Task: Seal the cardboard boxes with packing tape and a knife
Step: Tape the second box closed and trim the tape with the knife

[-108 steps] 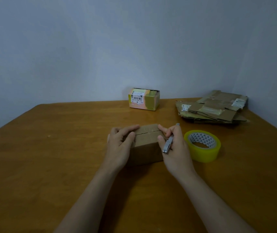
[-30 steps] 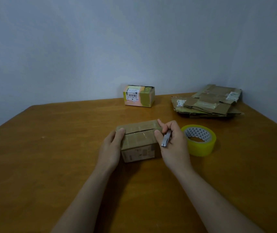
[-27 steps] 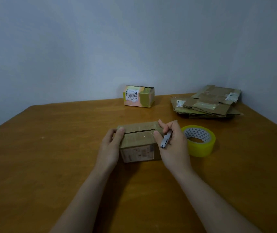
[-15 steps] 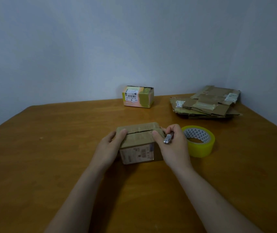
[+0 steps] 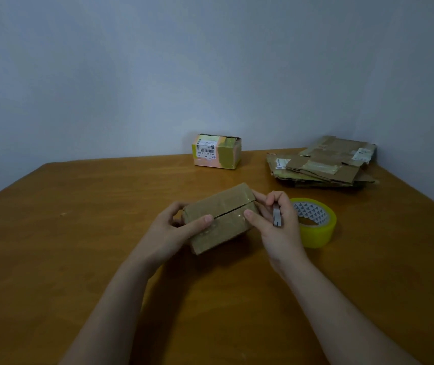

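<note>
1. Here, the box (image 5: 219,218) sat near the middle of the table (image 5: 78,259), between both hands and turned askew, so its top seam ran from near left to far right.
2. The seam showed as a dark slit between the two top flaps; the near flap had a glossy sheen. Whether the box rested flat on the table or was lifted a little could not be told.
3. The left hand (image 5: 173,233) gripped the box's left end, its fingers curled round the far side and its thumb lying on top beside the seam.
4. The right hand (image 5: 276,225) held the knife (image 5: 277,216) in curled fingers, the metal body standing nearly upright against the palm. Its thumb pressed on the right end of the top, and a fingertip touched the box's far right corner.
5. The tape (image 5: 316,222), a yellow roll, lay flat on the table just beside the right hand, partly hidden behind it.
6. A far box (image 5: 215,151), with a barcode label on it, stood at the back edge against the wall (image 5: 157,75), well apart from the hands.
7. A cardboard stack (image 5: 324,164) of flattened pieces lay at the far right corner of the table, beyond the tape.
</note>
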